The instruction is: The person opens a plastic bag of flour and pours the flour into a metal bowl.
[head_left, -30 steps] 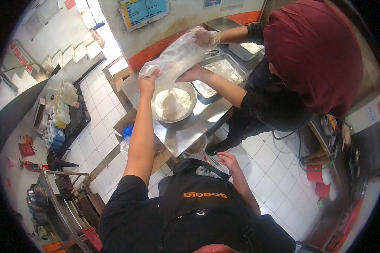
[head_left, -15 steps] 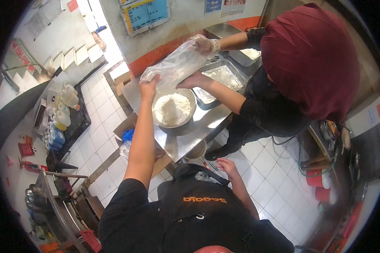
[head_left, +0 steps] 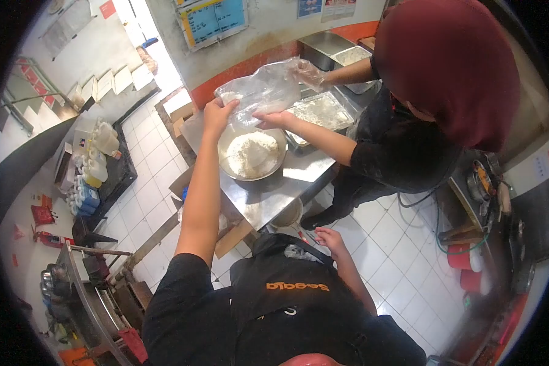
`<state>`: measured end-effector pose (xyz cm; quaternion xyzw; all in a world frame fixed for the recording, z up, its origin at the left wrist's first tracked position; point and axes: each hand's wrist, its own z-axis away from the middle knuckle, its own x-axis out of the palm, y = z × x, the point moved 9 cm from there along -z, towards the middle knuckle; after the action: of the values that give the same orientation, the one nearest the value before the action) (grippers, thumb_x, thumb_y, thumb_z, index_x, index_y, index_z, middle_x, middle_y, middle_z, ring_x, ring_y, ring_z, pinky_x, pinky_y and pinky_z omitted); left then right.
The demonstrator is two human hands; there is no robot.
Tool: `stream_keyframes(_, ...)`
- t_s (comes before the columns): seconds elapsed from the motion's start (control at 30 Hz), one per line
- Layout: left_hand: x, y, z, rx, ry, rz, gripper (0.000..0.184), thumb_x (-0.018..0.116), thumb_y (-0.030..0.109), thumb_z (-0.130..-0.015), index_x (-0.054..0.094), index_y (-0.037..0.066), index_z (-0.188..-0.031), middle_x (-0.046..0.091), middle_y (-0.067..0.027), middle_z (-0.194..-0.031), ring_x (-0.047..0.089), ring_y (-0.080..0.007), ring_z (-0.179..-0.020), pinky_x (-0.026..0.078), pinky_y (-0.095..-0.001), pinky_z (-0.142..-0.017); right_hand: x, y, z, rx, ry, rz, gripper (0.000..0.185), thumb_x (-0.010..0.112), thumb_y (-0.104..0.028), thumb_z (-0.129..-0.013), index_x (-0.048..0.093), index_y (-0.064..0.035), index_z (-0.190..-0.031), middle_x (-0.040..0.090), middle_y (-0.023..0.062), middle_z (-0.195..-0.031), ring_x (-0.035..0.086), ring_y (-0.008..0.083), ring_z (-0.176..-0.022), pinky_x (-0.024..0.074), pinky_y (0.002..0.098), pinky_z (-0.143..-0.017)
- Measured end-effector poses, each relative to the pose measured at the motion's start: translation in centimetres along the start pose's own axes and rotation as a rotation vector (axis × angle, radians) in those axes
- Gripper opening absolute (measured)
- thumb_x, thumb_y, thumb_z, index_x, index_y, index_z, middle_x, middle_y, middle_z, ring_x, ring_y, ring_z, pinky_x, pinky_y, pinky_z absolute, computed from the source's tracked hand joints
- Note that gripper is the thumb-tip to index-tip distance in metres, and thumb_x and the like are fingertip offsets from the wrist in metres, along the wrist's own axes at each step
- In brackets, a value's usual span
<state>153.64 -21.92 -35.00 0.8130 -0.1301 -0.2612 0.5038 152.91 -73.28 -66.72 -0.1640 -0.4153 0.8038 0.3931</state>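
My left hand pinches the edge of a clear plastic bag, its fingers closed on the film. Beneath the bag a metal bowl stands on the steel table, with a heap of white powder like flour in it. A co-worker's gloved hand is at the bag's far end, and their other hand supports it from below. Close to my apron, my right hand hangs away from the table with fingers apart and nothing visible in it.
A tray of white powder lies beside the bowl on the steel table. Behind it are more metal containers. The co-worker stands at the right. Several bottles stand in a crate at the left. A bucket sits below the table edge.
The plastic bag has dropped slightly and spread out flatter. The co-worker's gloved hand has shifted down and right, and their head has moved up in view. My right hand stays about where it was.
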Motion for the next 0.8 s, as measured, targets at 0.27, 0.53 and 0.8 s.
stream_keyframes(0.27,1.5,-0.7,-0.2,-0.201,-0.110,0.175,0.043,0.074,0.031,-0.082,0.066,-0.001,-0.110,0.070,-0.0063,-0.089,0.064,-0.0129,-0.079,0.049,-0.0276,-0.068,0.3,-0.1,1.4,0.026,0.009,-0.038,0.032,0.059,-0.018,-0.092,0.062,-0.0051,-0.121,0.067,0.0028,-0.113,0.064,0.0108,-0.091,0.0467,0.0246,-0.077)
stream_keyframes(0.53,-6.0,-5.5,4.9,-0.188,0.285,0.278,0.034,0.060,0.030,-0.093,0.063,0.002,-0.113,0.070,-0.0064,-0.095,0.061,-0.0113,-0.081,0.044,-0.0238,-0.067,0.4,0.5,2.0,0.057,0.018,-0.021,0.031,0.058,-0.017,-0.092,0.063,-0.0047,-0.120,0.067,0.0037,-0.112,0.064,0.0099,-0.089,0.0476,0.0234,-0.074)
stream_keyframes(0.8,-7.2,-8.7,14.4,-0.125,0.230,0.127,0.025,0.055,0.017,-0.096,0.063,-0.001,-0.111,0.070,-0.0072,-0.090,0.061,-0.0120,-0.082,0.049,-0.0260,-0.075,1.7,-0.3,1.9,0.056,-0.002,-0.012,0.033,0.056,-0.012,-0.089,0.060,0.0026,-0.119,0.067,0.0090,-0.100,0.063,0.0131,-0.085,0.0484,0.0229,-0.070)
